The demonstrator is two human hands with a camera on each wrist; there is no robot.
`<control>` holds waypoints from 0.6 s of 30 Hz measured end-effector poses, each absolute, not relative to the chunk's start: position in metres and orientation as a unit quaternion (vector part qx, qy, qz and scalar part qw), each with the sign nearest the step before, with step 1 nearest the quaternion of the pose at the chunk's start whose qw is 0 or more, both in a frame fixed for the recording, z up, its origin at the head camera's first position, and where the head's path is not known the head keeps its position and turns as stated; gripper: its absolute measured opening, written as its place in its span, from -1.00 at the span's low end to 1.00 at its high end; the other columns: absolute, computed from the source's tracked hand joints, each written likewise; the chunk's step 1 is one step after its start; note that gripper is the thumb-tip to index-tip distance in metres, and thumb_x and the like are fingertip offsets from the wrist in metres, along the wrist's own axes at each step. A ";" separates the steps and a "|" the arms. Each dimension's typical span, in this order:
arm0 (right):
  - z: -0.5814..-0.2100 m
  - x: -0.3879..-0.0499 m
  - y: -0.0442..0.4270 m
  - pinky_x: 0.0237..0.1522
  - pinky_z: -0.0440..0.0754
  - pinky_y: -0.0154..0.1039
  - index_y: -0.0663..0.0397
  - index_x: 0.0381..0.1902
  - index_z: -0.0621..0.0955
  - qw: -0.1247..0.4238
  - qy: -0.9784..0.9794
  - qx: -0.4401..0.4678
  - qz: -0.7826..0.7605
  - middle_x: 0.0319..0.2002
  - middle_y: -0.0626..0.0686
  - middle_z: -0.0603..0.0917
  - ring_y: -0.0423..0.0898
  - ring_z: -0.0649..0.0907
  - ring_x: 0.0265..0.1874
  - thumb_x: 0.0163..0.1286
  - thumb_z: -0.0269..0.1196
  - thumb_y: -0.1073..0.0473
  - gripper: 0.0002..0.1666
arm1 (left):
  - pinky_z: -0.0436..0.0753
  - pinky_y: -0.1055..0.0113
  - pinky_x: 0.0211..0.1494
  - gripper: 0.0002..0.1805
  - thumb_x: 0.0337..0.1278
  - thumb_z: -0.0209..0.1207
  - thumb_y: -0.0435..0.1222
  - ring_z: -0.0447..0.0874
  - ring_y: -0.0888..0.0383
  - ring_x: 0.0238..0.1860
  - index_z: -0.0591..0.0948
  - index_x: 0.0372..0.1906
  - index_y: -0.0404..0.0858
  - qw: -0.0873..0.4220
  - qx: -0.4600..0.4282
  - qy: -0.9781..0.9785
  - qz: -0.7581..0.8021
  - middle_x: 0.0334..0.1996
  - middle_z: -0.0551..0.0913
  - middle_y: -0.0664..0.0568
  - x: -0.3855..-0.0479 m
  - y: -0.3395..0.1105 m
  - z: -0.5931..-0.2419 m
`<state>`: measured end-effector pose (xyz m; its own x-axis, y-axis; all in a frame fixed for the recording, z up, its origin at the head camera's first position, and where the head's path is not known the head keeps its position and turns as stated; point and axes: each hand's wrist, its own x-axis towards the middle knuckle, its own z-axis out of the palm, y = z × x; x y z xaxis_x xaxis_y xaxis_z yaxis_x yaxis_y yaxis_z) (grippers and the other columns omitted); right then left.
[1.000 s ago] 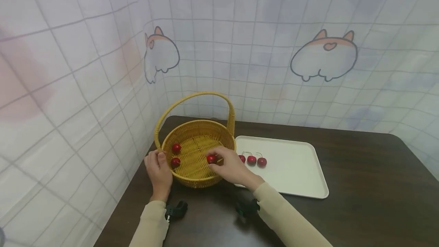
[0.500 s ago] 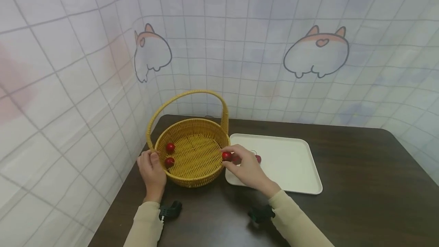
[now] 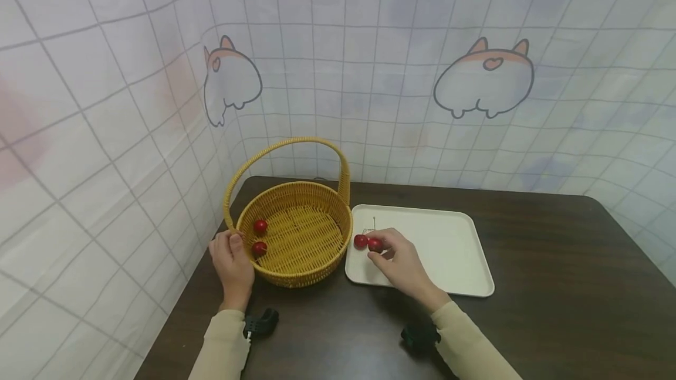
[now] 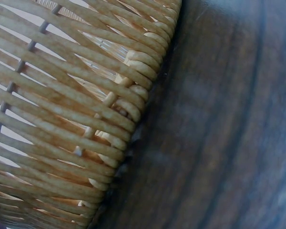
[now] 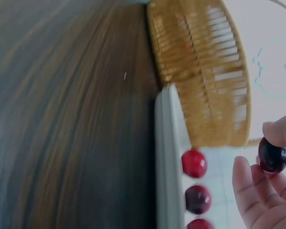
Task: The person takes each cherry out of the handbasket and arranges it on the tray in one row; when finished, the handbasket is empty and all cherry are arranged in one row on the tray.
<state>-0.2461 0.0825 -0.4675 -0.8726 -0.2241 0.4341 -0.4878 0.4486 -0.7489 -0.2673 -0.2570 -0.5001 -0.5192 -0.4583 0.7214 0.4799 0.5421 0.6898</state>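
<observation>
My left hand (image 3: 232, 268) grips the rim of a yellow wicker basket (image 3: 297, 277) beside the base of its arched handle. Inside the basket lie two red cherries, one farther back (image 3: 260, 226) and one nearer (image 3: 259, 249). Over the white tray, my right hand (image 3: 404, 265) pinches a dark red cherry (image 5: 273, 156) between thumb and fingers. Three more cherries appear in a row on the tray in the right wrist view, the top one (image 5: 194, 163) nearest the basket. From the head view, the hand hides part of that row. Basket weave (image 4: 76, 114) fills much of the left wrist view.
The white tray (image 3: 443, 251) stands right of the basket on a dark wooden table (image 3: 549, 274). Behind and to the left hangs a checked curtain (image 3: 369, 104) with cartoon animals. Both wrists wear dark straps with a device, such as the left one (image 3: 261, 322).
My right hand has moved right, from above the basket to above the tray, with the cherry still pinched. My left hand stays on the basket rim. The head view has shifted slightly.
</observation>
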 end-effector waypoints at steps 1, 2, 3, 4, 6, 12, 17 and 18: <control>-0.469 -0.247 0.086 -0.28 0.65 -0.24 0.07 0.04 0.63 0.144 -0.840 0.206 0.482 -0.09 -0.04 0.65 -0.12 0.67 -0.22 0.19 0.39 0.35 -0.57 | 0.17 0.19 -0.11 -0.40 0.49 -0.12 0.04 0.27 0.04 -0.25 0.50 -0.33 -0.47 0.490 -0.007 -0.728 -0.479 -0.43 0.46 -0.22 -0.267 -0.257 -0.500; -0.470 -0.248 0.089 -0.28 0.64 -0.24 0.09 0.03 0.63 0.152 -0.840 0.200 0.481 -0.10 -0.02 0.65 -0.11 0.67 -0.23 0.17 0.40 0.36 -0.57 | 0.17 0.19 -0.11 -0.40 0.49 -0.12 0.05 0.28 0.04 -0.25 0.50 -0.33 -0.47 0.491 -0.007 -0.728 -0.479 -0.43 0.47 -0.21 -0.268 -0.257 -0.500; -0.471 -0.249 0.092 -0.28 0.64 -0.25 0.09 0.03 0.63 0.158 -0.841 0.192 0.480 -0.11 -0.02 0.66 -0.11 0.67 -0.25 0.16 0.41 0.35 -0.56 | 0.17 0.19 -0.12 -0.39 0.49 -0.13 0.05 0.28 0.04 -0.25 0.50 -0.33 -0.47 0.492 -0.007 -0.727 -0.479 -0.43 0.47 -0.21 -0.268 -0.257 -0.500; -0.472 -0.250 0.096 -0.28 0.63 -0.25 0.08 0.02 0.63 0.163 -0.843 0.186 0.477 -0.11 -0.01 0.66 -0.10 0.66 -0.25 0.15 0.42 0.35 -0.56 | 0.17 0.19 -0.11 -0.39 0.48 -0.13 0.06 0.28 0.05 -0.25 0.50 -0.33 -0.47 0.492 -0.007 -0.727 -0.479 -0.43 0.47 -0.21 -0.268 -0.257 -0.500; -0.474 -0.252 0.101 -0.28 0.63 -0.25 0.07 0.01 0.64 0.169 -0.848 0.171 0.473 -0.11 0.00 0.66 -0.09 0.66 -0.27 0.15 0.43 0.35 -0.56 | 0.16 0.20 -0.12 -0.37 0.48 -0.13 0.07 0.28 0.07 -0.26 0.51 -0.33 -0.47 0.493 -0.006 -0.725 -0.480 -0.43 0.48 -0.21 -0.267 -0.257 -0.501; -0.474 -0.258 0.118 -0.22 0.65 -0.26 0.06 0.06 0.61 0.163 -0.855 0.128 0.476 -0.06 0.06 0.67 -0.01 0.69 -0.21 0.17 0.43 0.32 -0.53 | 0.15 0.22 -0.12 -0.37 0.47 -0.13 0.09 0.25 0.14 -0.25 0.51 -0.33 -0.46 0.492 -0.002 -0.724 -0.483 -0.43 0.48 -0.20 -0.266 -0.256 -0.500; -0.472 -0.263 0.134 -0.17 0.65 -0.21 0.08 0.04 0.63 0.163 -0.859 0.092 0.477 -0.08 0.08 0.68 0.01 0.69 -0.17 0.20 0.41 0.31 -0.59 | 0.15 0.23 -0.13 -0.38 0.47 -0.12 0.08 0.25 0.15 -0.25 0.50 -0.32 -0.46 0.490 -0.004 -0.725 -0.484 -0.42 0.48 -0.20 -0.266 -0.256 -0.499; -0.472 -0.264 0.138 -0.15 0.65 -0.18 0.08 0.04 0.63 0.162 -0.861 0.085 0.475 -0.07 0.09 0.68 0.02 0.69 -0.16 0.21 0.40 0.32 -0.59 | 0.15 0.24 -0.13 -0.38 0.47 -0.12 0.08 0.25 0.15 -0.25 0.50 -0.32 -0.46 0.490 -0.004 -0.725 -0.484 -0.42 0.48 -0.20 -0.266 -0.256 -0.498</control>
